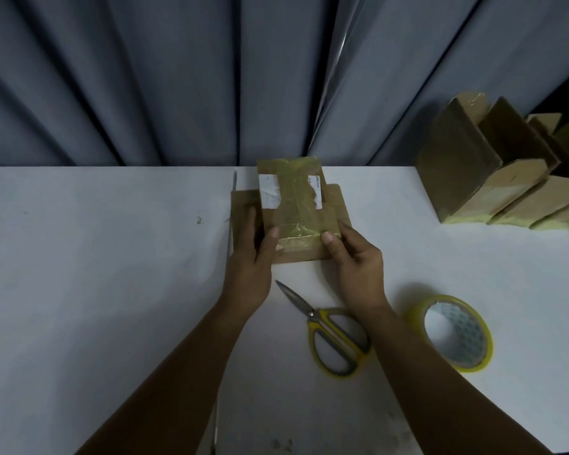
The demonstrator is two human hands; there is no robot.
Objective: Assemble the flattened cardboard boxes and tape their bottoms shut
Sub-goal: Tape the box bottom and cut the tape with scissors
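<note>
From the head view, the cardboard box [291,208] sat on the white tabletop [96,274] at the centre of the frame, close to the far edge, with a grey pleated curtain [178,77] hanging behind it at 12 o'clock. It was brown and small. A broad strip of yellowish clear tape ran down its upper face from the far edge to the near one, wrinkled near the thumbs. Torn scraps of white label showed on either side of the strip, and short flaps stuck out at 9 and 3 o'clock.

Both hands held it. The left hand [250,257] had its grip closed on the box's left side, thumb on top and fingers along the left flap. The right hand [355,261] pinched the near right corner, its thumb pressing the tape's end.

Yellow-handled scissors [329,333] lay at 6 o'clock from the box, blades shut. A tape roll [454,333] lay flat at 4 o'clock. Finished boxes [493,178] stood in a row at 2 o'clock, well apart.
</note>
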